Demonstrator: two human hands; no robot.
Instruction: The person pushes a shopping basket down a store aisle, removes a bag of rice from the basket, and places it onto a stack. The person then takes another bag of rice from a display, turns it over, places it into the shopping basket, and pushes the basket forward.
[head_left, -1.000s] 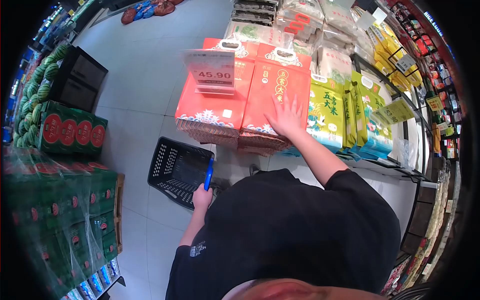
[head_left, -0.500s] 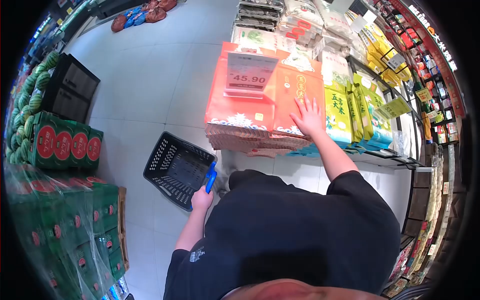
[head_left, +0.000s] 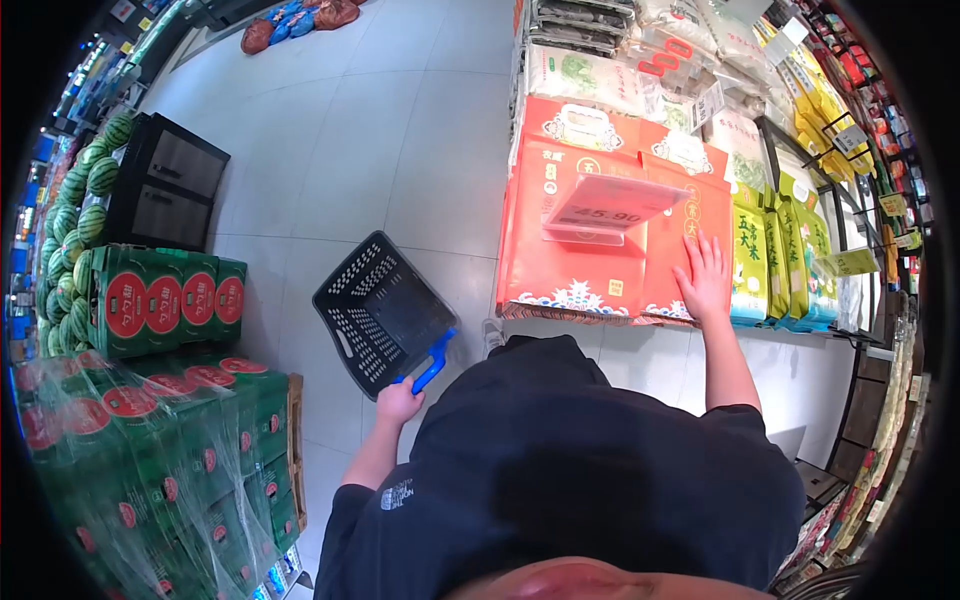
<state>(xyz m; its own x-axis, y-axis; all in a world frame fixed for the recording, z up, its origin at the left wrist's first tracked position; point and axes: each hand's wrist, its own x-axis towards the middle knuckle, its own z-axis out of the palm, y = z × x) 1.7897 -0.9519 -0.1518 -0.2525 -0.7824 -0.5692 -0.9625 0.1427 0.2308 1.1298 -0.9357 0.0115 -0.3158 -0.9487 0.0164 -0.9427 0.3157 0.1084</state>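
My left hand [head_left: 399,402] is closed round the blue handle [head_left: 432,362] of a dark grey shopping basket [head_left: 385,310]. Nothing shows inside the basket, which hangs tilted over the floor. Palm down, with fingers spread, my right hand [head_left: 708,281] lies on the right-hand red rice bag [head_left: 668,262] of a stack. Beside that bag lies another red bag [head_left: 530,235], with a price sign [head_left: 610,208] reading 45.90 standing over it. Green rice bags [head_left: 748,262] stand just right of my right hand.
Green boxes [head_left: 165,300] are stacked at the left, with wrapped boxes [head_left: 190,450] on a pallet below. Watermelons [head_left: 90,220] lie by a black cabinet [head_left: 180,185]. White rice bags [head_left: 590,80] lie behind the red ones. Shelves [head_left: 875,400] line the right side.
The view has turned, so the red bags sit further right. My right hand stays on the right-hand red bag, near its right edge now. The basket, still in my left hand, has swung and tilted.
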